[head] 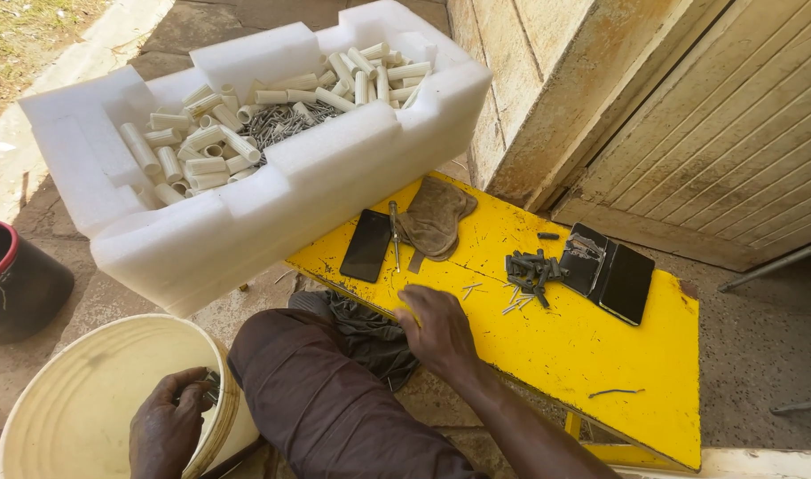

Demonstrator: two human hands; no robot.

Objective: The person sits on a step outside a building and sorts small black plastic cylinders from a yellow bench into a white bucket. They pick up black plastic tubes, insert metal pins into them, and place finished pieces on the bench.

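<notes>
**Hands split between bucket and yellow bench**

A seated person's left hand curls over the rim of a cream plastic bucket, fingers closed on what looks like a small bunch of thin metal pieces, though the view there is too dark to be sure. The right hand rests palm down and loosely open at the near edge of the yellow bench, holding nothing. Just beyond it lie a dark phone, a screwdriver and a brown cloth; further right, a heap of dark screws sits beside an opened black case. A white foam box, propped on the bench's left end, holds pale plastic tubes and a tangle of grey nails. A dark pot stands on the ground at far left.
</notes>
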